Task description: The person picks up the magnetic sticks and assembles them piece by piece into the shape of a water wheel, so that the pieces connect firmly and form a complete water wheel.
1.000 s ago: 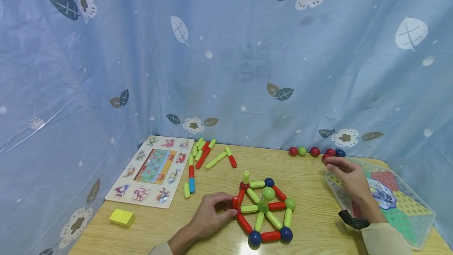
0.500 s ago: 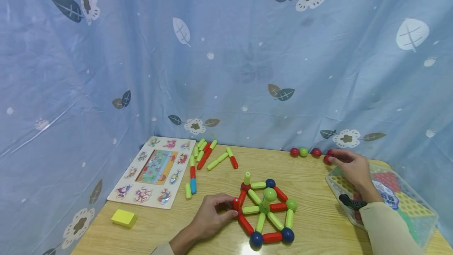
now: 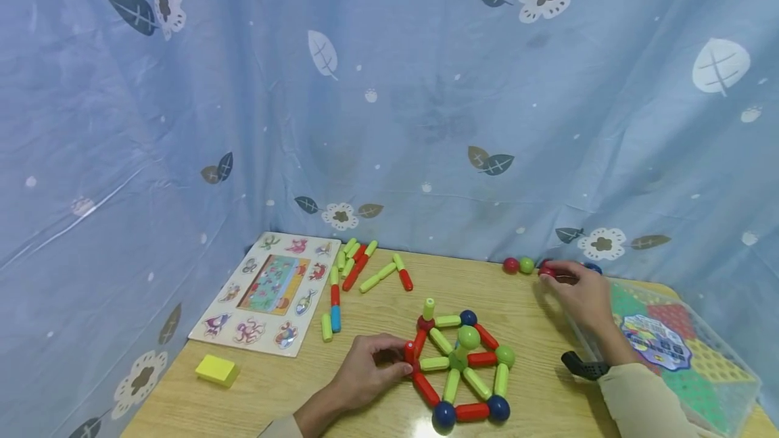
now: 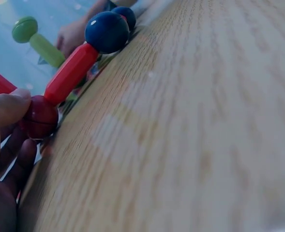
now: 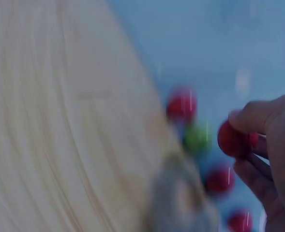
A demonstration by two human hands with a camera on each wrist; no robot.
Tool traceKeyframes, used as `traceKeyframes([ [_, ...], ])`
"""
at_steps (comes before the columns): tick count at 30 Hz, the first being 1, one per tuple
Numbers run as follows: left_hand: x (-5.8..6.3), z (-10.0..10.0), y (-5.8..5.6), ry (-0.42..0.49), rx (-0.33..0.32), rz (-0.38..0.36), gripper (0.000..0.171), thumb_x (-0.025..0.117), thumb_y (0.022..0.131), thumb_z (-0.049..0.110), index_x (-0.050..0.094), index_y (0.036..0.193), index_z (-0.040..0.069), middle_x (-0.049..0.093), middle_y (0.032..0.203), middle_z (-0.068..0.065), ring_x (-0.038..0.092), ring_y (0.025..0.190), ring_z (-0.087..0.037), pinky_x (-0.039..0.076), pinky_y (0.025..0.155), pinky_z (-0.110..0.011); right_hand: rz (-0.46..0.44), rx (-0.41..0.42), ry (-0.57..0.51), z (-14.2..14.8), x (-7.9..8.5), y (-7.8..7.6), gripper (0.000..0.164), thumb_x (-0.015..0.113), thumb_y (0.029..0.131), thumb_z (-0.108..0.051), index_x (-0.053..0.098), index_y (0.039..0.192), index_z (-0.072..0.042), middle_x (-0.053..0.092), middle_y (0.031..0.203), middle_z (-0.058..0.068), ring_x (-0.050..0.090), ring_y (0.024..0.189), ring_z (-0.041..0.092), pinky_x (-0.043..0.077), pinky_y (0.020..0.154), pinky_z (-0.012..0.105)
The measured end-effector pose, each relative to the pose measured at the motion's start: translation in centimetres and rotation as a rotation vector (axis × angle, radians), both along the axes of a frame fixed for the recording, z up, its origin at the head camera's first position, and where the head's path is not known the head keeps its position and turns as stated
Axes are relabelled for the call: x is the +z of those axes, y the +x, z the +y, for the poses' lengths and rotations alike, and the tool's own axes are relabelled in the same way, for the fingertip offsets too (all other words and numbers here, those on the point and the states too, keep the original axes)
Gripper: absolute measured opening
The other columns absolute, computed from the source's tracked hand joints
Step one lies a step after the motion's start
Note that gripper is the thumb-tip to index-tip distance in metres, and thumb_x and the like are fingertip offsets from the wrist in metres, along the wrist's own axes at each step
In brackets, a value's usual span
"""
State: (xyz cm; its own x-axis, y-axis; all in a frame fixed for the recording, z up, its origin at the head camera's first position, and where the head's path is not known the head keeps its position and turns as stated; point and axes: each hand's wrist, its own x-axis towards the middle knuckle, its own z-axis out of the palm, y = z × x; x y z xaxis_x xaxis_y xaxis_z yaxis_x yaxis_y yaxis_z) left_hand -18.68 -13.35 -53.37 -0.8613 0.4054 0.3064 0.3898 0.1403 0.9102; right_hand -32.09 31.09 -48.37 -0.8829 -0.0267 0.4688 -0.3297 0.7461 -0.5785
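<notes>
A flat hexagonal frame of red and light-green magnetic sticks (image 3: 473,413) joined by balls lies mid-table. At its centre, a green ball (image 3: 468,337) tops an upright stick. My left hand (image 3: 368,372) rests at the frame's left corner, thumb and fingers gripping the red corner ball (image 4: 39,117), which carries an upright red stick (image 3: 410,351). Over at the back right, my right hand (image 3: 585,299) pinches another red ball (image 5: 233,139) between thumb and fingers. That ball is held above a row of loose balls, including a green ball (image 5: 197,139).
Loose sticks (image 3: 377,278) lie at the back left beside a picture puzzle board (image 3: 205,342). A yellow block (image 3: 217,370) is at the front left. The clear plastic box (image 3: 700,357) stands at the right, under my right forearm. A blue curtain (image 3: 395,120) borders the table.
My right hand has reached to the red balls at the back right and picked one up, then moved slightly left with it. My left hand keeps its hold on the frame's corner.
</notes>
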Motion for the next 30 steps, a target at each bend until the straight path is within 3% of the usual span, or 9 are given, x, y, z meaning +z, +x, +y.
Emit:
traceKeyframes([
  [3,0.1,-0.1,0.1,-0.003,0.005,0.0,0.028,0.085,0.097,0.017,0.082,0.123,0.007,0.082,0.112,-0.007,0.075,0.096,-0.009,0.063,0.088,-0.027,-0.089,0.143,-0.15,-3.3,1.0,1.1,0.031,0.082,0.101,-0.023,0.08,0.126,-0.005,0.082,0.114,0.018,0.071,0.09,-0.009,0.056,0.077,0.011],
  [7,0.2,-0.1,0.1,-0.018,0.018,-0.001,0.027,0.085,0.097,0.017,0.082,0.123,0.008,0.082,0.113,-0.006,0.075,0.098,-0.008,0.063,0.088,-0.027,-0.248,0.388,-0.309,-7.4,2.1,2.0,0.032,0.077,0.105,-0.02,0.076,0.132,-0.003,0.08,0.121,0.016,0.077,0.098,0.003,0.063,0.086,0.022],
  [10,0.2,0.0,0.1,-0.031,0.026,0.002,0.027,0.085,0.097,0.018,0.082,0.123,0.008,0.082,0.113,-0.004,0.074,0.098,-0.008,0.063,0.089,-0.026,-0.344,0.54,-0.383,-10.3,2.7,2.6,0.032,0.074,0.106,-0.016,0.074,0.134,0.0,0.078,0.126,0.018,0.079,0.103,0.011,0.064,0.09,0.026],
  [14,0.1,0.1,0.0,-0.038,0.031,0.017,0.027,0.085,0.097,0.018,0.083,0.122,0.009,0.082,0.113,-0.004,0.074,0.097,-0.008,0.063,0.088,-0.026,-0.401,0.666,-0.426,-13.4,3.0,3.0,0.032,0.073,0.106,-0.013,0.073,0.134,0.002,0.077,0.13,0.018,0.078,0.107,0.014,0.063,0.092,0.026],
  [20,0.1,0.2,0.0,-0.029,0.031,0.033,0.027,0.086,0.096,0.02,0.083,0.12,0.009,0.083,0.111,-0.004,0.074,0.097,-0.007,0.063,0.087,-0.026,-0.435,0.744,-0.465,-16.2,3.0,3.0,0.031,0.074,0.105,-0.011,0.074,0.135,-0.001,0.077,0.132,0.016,0.078,0.111,0.016,0.063,0.095,0.028],
  [30,0.3,0.3,0.1,-0.035,0.046,0.028,0.027,0.086,0.096,0.017,0.083,0.121,0.009,0.082,0.112,-0.003,0.075,0.096,-0.008,0.063,0.087,-0.027,-0.464,0.74,-0.474,-16.7,2.4,3.1,0.038,0.073,0.106,-0.014,0.07,0.142,-0.005,0.072,0.142,0.02,0.076,0.119,0.015,0.062,0.098,0.027],
])
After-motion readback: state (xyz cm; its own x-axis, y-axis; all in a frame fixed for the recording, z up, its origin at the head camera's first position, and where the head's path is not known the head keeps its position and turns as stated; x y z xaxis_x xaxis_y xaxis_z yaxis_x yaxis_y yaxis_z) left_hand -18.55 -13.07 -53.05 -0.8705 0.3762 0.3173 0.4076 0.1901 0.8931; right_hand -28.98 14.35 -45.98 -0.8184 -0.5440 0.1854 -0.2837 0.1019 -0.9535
